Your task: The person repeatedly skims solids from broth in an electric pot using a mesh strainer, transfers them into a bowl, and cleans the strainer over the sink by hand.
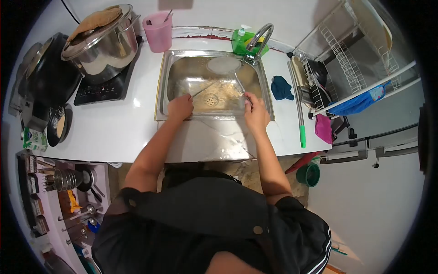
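Both of my hands are over the near edge of the steel sink (160, 86). My left hand (181, 108) is closed around the end of a thin, dark, stick-like utensil (204, 89), which points up and right over the basin. My right hand (257, 111) is closed on a slender, shiny utensil (239, 82) that leans up and left. The kind of either utensil is not clear. A pale round disc, perhaps a plate (223, 65), rests against the far side of the basin. Light brown bits lie around the drain (211, 100).
A large steel pot (102, 50) stands on a black cooktop (105, 86) at left. A pink cup (158, 34), a green soap holder (239, 43) and the faucet (260, 39) are behind the basin. At right are a dark cloth (282, 88), a green-handled stick (302, 134) and a dish rack (340, 52).
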{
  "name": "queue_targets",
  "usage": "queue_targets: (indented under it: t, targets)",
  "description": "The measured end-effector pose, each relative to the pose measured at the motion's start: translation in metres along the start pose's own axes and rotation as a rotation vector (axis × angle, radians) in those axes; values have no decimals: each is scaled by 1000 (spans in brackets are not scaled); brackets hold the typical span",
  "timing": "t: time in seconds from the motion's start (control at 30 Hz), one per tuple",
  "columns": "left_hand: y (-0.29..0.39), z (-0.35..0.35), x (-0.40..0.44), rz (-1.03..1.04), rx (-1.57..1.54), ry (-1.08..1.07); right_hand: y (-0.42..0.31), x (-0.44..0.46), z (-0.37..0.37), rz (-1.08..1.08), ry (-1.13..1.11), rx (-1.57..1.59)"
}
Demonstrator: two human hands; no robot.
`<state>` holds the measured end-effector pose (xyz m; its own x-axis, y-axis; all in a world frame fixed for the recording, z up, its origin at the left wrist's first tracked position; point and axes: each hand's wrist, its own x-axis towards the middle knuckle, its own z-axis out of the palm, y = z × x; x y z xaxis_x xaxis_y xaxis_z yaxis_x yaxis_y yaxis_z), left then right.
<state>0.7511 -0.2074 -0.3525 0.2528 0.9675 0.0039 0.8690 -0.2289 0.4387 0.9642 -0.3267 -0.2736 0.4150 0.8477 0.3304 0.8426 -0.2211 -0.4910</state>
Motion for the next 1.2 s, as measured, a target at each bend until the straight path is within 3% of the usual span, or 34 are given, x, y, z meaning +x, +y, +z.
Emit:
queue_targets:
  t: [0.2, 0.27, 0.33, 0.63, 0.7, 0.73, 0.83, 0.97, 1.2]
  targets:
    - [8, 22, 24, 21, 36, -9, -9, 12, -11, 34, 70, 27]
    - [7, 24, 29, 26, 96, -51, 5, 13, 10, 103, -407, -456]
    - [3, 25, 25, 34, 166, -101, 26, 6, 26, 75, -491, -413]
    - [6, 22, 29, 41, 116, -66, -7, 30, -7, 151, -312, -328]
    - [5, 21, 31, 31, 126, -115, -10, 29, -10, 149, -66, -225]
    - [5, 21, 31, 30, 127, -118, -8, 26, -2, 152, -68, -225]
    - [4, 29, 27, 0, 114, -86, 20, 11, 42, 170, -524, -494]
    - [3, 30, 38, 33, 203, -106, -7, 13, 13, 153, -505, -408]
    - [5, 25, 34, 94, 229, -113, -18, 25, -6, 179, -89, -334]
